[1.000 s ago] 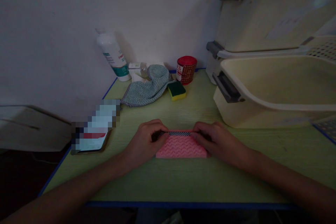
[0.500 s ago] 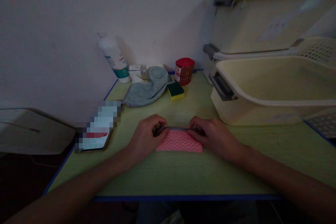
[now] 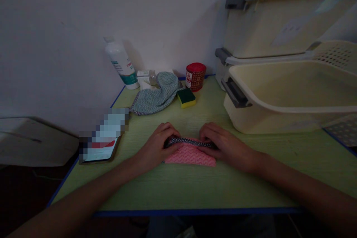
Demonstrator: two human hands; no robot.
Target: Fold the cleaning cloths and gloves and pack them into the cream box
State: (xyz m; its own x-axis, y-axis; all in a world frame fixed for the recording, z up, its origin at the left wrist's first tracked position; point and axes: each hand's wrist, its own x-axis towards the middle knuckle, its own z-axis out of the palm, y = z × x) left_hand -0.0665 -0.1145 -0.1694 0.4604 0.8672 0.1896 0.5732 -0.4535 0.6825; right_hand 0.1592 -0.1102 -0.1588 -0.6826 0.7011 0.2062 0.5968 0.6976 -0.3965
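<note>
A pink textured cleaning cloth (image 3: pixel 192 155) with a black-and-white checked border lies folded on the table in front of me. My left hand (image 3: pixel 160 145) pinches the left end of its far, bordered edge, thumb on the near side. At the right end of that same edge, my right hand (image 3: pixel 220 144) grips the cloth between thumb and fingers. Between the two hands the border is lifted a little and bowed. My fingertips are partly hidden behind the cloth.
Behind the hands lie a green-and-yellow sponge (image 3: pixel 186 98), a grey-blue cloth (image 3: pixel 156 98) and a red roll (image 3: pixel 196 77). A white bottle (image 3: pixel 121 65) stands by the wall. A phone (image 3: pixel 107 137) is at left; a cream plastic bin (image 3: pixel 273 121) fills the right side.
The far bordered edge of the pink cloth has gone from nearly straight and flat to raised and bowed, showing more of the border. Both hands keep their hold.
</note>
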